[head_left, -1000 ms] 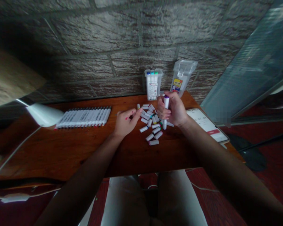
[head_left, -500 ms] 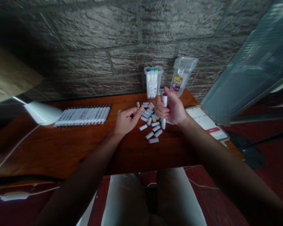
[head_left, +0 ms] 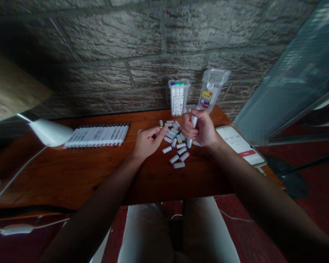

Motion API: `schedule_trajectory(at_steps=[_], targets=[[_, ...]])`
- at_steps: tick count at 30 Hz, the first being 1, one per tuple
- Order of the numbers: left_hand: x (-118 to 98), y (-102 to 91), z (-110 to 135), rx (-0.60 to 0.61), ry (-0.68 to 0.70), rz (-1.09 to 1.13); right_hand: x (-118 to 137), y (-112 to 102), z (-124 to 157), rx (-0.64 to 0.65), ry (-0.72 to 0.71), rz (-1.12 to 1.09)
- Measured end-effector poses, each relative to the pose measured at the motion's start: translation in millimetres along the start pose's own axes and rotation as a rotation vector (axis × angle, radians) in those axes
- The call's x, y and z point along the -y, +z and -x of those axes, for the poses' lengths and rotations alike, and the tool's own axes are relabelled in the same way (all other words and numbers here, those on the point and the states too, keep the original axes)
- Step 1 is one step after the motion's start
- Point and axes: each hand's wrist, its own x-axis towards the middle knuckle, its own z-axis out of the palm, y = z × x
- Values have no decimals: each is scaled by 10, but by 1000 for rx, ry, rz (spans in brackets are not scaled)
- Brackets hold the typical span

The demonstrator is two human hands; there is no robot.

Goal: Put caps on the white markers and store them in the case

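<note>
My right hand [head_left: 201, 128] is closed round a white marker [head_left: 193, 122] held upright above a heap of several loose white marker caps [head_left: 177, 144] on the wooden desk [head_left: 98, 171]. My left hand [head_left: 146, 140] rests on the desk just left of the heap, its fingers curled round something small with a red end that I cannot name. A row of several white markers [head_left: 97, 135] lies flat to the far left.
A clear box holding three upright markers [head_left: 178, 95] and an open clear plastic case [head_left: 211, 89] stand against the stone wall. A phone with a lit screen [head_left: 242, 144] lies at the desk's right edge. A white lamp head [head_left: 50, 132] sits at the left.
The marker in my right hand has sunk lower into the fist, so its purple top no longer shows. My left hand has hardly moved.
</note>
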Motion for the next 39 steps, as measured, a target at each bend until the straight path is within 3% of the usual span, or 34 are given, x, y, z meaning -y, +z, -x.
schedule_trajectory(at_steps=[13, 39], targets=[[6, 7, 0, 16, 17, -4, -50, 49, -15, 43, 147, 83], [3, 6, -1, 28, 22, 9, -34, 104, -11, -53, 143, 116]])
